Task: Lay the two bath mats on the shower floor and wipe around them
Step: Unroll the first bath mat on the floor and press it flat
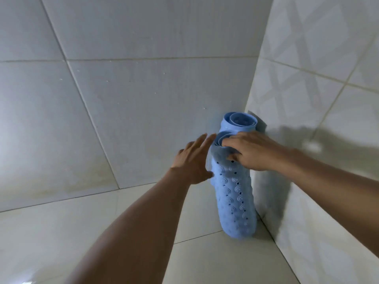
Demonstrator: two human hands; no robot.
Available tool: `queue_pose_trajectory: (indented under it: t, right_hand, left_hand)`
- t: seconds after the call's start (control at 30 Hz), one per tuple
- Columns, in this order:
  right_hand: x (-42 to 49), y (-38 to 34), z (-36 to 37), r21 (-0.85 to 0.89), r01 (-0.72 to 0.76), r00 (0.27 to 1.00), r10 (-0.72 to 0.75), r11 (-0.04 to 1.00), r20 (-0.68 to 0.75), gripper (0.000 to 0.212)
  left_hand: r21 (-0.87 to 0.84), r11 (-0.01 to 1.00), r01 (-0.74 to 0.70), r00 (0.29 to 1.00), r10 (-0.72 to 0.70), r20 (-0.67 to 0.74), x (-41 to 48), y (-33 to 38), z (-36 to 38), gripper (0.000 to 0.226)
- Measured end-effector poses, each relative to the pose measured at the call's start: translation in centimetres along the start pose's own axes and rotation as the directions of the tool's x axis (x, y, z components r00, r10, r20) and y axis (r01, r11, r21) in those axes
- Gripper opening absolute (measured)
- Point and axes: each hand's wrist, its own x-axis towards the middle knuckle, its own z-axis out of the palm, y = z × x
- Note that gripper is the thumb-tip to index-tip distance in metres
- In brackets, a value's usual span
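two rolled mats point(235, 193) upright in floor point(61, 242) corner, one behind

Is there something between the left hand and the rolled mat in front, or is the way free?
Nothing visible stands between them. The left hand is open beside the front rolled mat, while the right hand grips its top. The second rolled mat stands behind, in the corner.

- Tiled shower corner in a home bathroom.
- Pale glossy wall tiles point(143, 99) meeting patterned ones point(320, 64).
- Cream floor tiles point(205, 261), rolled blue bath mats point(235, 193) upright.
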Motion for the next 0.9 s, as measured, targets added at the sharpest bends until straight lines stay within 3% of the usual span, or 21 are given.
queue_pose_trajectory:
  t: [0.13, 0.27, 0.33, 0.47, 0.73, 0.9]
  right_hand:
    - [1.9, -6.7, -1.2, -0.025, 0.129, 0.99, -0.128, 0.991, 0.063, 0.012]
    - [2.6, -14.9, -0.1, 0.084, 0.224, 0.967, -0.232, 0.971, 0.107, 0.013]
    - [3.4, -18.7, 1.0, 0.102, 0.236, 0.963, -0.246, 0.966, 0.108, 0.013]
    - [5.8, -24.7, 3.0, 0.115, 0.158, 0.97, -0.176, 0.981, 0.17, 0.035]
    - [7.3, -31.8, 10.2, 0.107, 0.02, 0.87, -0.07, 0.994, 0.487, 0.044]
    - [8.0, -32.6, 16.1, 0.122, -0.058, 0.938, 0.012, 0.991, 0.345, 0.042]
  left_hand:
    - [0.042, 0.993, 0.115, 0.992, -0.117, 0.046, -4.9, -5.1, -3.3, 0.089]
    - [0.115, 0.962, 0.248, 0.962, -0.258, 0.088, -12.0, -10.4, -5.4, 0.054]
    - [0.169, 0.934, 0.314, 0.941, -0.33, 0.075, -15.1, -12.5, -6.6, 0.053]
    - [0.214, 0.883, 0.417, 0.89, -0.445, 0.101, -20.2, -15.3, -8.1, 0.048]
    - [0.214, 0.828, 0.519, 0.792, -0.559, 0.243, -25.4, -20.0, -0.1, 0.053]
    - [0.217, 0.807, 0.55, 0.772, -0.59, 0.238, -25.7, -23.3, 4.7, 0.045]
